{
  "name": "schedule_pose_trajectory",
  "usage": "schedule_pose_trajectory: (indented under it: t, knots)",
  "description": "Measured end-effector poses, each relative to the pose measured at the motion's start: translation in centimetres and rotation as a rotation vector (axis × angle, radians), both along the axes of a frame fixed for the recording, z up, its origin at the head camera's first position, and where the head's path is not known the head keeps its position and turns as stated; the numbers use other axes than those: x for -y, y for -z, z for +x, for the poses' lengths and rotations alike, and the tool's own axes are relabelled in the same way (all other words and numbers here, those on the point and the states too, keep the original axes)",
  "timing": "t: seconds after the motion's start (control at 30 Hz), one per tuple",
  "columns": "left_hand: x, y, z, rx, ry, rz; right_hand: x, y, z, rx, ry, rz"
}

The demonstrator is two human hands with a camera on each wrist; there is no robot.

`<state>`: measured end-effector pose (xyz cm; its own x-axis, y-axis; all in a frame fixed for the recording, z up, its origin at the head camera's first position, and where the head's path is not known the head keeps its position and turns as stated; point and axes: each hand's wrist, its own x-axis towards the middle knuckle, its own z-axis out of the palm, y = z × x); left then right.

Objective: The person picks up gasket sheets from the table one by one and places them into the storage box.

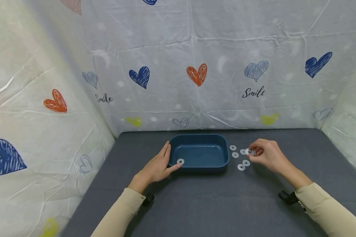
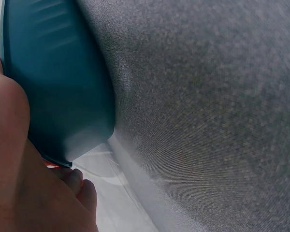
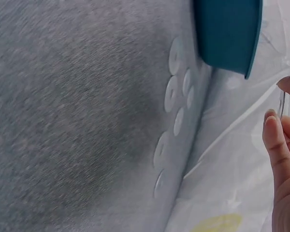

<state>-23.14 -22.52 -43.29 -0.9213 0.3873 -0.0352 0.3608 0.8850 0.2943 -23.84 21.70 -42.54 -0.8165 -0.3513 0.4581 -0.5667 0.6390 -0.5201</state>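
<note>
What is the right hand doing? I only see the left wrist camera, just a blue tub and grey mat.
Observer: The right hand pinches a white washer just right of the blue tub.
Operator: Are there more?
Observer: Yes, several loose washers lie on the grey mat between tub and hand.
Operator: Any inside the tub?
Observer: A single washer shows at its near left corner, by the left hand.

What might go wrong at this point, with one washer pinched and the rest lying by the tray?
The right hand pinches a thin washer only at its fingertips, so it may slip. The loose washers lie close under that hand and might get knocked. The left hand only rests against the tray, which might slide.
</note>
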Motion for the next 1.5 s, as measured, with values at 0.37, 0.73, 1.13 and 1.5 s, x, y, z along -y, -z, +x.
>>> schedule_pose_trajectory:
  t: [0.37,0.73,1.13,1.5]
  knots:
    - [0.0,-0.3,-0.1,-0.006,0.004,-0.006,1.7,-0.9,-0.6,-0.007,-0.034,-0.025]
    - [0.0,-0.2,0.1,-0.003,0.007,-0.004,3.8,-1.1,-1.2,0.012,-0.094,-0.070]
    - [0.0,-0.1,0.1,-0.003,0.007,-0.013,6.4,-0.6,-1.6,0.013,-0.143,-0.104]
    - [0.1,0.2,0.1,-0.010,-0.005,-0.017,8.4,-0.7,-2.4,0.028,-0.186,-0.088]
